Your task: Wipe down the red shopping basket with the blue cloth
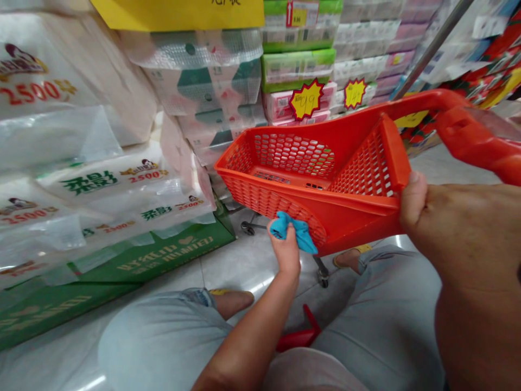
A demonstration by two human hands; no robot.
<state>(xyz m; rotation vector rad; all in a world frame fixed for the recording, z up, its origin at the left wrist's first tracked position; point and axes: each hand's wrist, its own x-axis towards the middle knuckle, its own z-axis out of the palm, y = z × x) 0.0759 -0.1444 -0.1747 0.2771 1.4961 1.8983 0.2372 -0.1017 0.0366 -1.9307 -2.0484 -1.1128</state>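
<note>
A red plastic shopping cart (362, 209) with perforated sides stands tilted across the middle of the head view, and nothing shows inside its basket. My left hand (285, 248) is closed around a crumpled blue cloth (303, 233), which lies against the lower near side of the basket. At the basket's right end, my right hand (421, 209) grips the rim, its thumb over the edge and the other fingers hidden from sight. The cart's red handle (476, 127) curves away above my right hand.
Wrapped tissue packs (118, 179) are stacked on a green base (163, 260) at the left. More paper packs (299, 65) with price tags line the back. Cart wheels (323, 278) rest on the shiny floor, and a red object (299, 338) sits between my knees.
</note>
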